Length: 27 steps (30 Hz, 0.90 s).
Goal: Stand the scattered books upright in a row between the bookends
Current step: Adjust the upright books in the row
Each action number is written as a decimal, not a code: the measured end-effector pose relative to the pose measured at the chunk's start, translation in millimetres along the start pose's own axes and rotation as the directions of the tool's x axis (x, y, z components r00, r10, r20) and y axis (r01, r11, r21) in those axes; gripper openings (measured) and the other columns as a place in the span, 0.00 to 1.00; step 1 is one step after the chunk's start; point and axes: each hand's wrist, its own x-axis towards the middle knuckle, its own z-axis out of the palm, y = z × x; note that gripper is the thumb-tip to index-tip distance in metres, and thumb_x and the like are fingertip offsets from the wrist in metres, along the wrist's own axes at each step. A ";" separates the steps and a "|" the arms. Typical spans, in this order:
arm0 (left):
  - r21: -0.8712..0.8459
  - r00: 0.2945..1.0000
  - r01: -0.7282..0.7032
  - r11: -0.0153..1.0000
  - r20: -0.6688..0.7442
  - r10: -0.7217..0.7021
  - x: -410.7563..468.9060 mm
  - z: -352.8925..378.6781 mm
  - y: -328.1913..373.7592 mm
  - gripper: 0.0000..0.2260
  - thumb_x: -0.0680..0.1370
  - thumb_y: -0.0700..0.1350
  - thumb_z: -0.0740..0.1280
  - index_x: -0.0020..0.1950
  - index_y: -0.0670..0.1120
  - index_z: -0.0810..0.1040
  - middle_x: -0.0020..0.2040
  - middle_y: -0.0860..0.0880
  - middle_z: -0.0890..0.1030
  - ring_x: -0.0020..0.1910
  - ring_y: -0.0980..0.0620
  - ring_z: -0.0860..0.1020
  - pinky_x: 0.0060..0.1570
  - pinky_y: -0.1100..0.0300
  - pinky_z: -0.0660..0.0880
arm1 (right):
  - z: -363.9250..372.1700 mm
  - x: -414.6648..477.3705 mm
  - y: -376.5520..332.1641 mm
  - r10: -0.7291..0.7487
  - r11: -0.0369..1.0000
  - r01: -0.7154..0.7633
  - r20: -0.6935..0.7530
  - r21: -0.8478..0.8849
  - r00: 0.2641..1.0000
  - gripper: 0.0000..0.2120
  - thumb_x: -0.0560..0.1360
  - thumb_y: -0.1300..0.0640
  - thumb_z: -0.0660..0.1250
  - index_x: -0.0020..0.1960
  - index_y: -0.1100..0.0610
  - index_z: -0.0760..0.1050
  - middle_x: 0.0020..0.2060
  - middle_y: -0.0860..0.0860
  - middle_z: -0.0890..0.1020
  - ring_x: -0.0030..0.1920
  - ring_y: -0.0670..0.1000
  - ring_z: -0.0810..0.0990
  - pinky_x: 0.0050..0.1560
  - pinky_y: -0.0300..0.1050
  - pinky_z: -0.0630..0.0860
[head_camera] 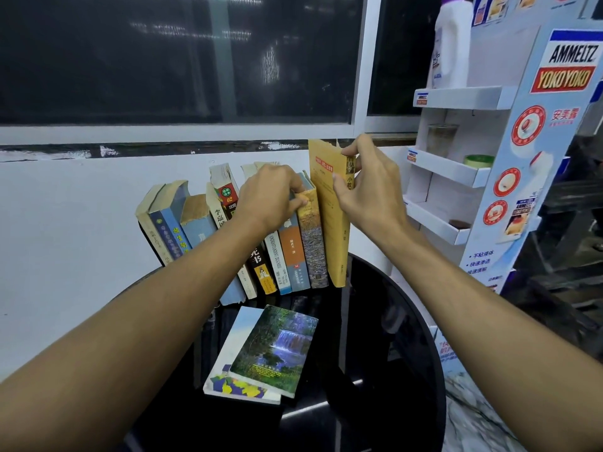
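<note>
Several books stand in a row [195,226] at the back of a round black table [391,321], leaning a little to the left. My right hand [365,190] pinches the top of a tall yellow book [332,223] at the row's right end, standing upright. My left hand [270,194] lies over the tops of the books just left of it, fingers curled on a book with a brown patterned spine [313,243]. Two books lie flat at the table's front: a waterfall-cover book [277,350] partly on top of a white one [228,370]. I cannot make out the bookends.
A white wall and a dark window are behind the table. A white cardboard display stand [456,171] with shelves, a jar and a white bottle [452,44] stands close to the right of the yellow book.
</note>
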 end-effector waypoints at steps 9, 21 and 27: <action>0.004 0.999 -0.024 1.000 -0.027 0.024 -2.7 -1.2 -0.2 0.09 0.76 0.51 0.75 0.53 0.50 0.86 0.55 0.53 0.83 0.59 0.49 0.77 0.55 0.47 0.77 | -0.3 5.5 6.3 -0.029 1.000 0.029 -0.016 -0.008 0.999 0.14 0.76 0.57 0.72 0.53 0.52 0.67 0.51 0.50 0.80 0.46 0.46 0.75 0.41 0.37 0.75; -0.054 1.000 0.009 0.998 -0.014 -0.010 -3.4 -3.2 -6.1 0.06 0.74 0.50 0.76 0.50 0.51 0.87 0.51 0.51 0.84 0.55 0.48 0.78 0.52 0.45 0.78 | -60.1 56.4 -31.3 -0.142 0.989 0.131 -0.197 -0.067 0.970 0.15 0.76 0.54 0.73 0.56 0.58 0.70 0.48 0.46 0.78 0.47 0.45 0.79 0.49 0.33 0.78; -0.061 1.000 0.009 0.998 -0.011 -0.009 -3.7 -3.0 -6.8 0.07 0.74 0.50 0.77 0.50 0.50 0.87 0.50 0.52 0.84 0.56 0.48 0.77 0.53 0.45 0.78 | -59.5 76.3 -45.8 -0.190 0.982 0.177 -0.255 -0.072 0.948 0.16 0.77 0.53 0.72 0.57 0.60 0.71 0.51 0.48 0.79 0.48 0.43 0.78 0.46 0.24 0.72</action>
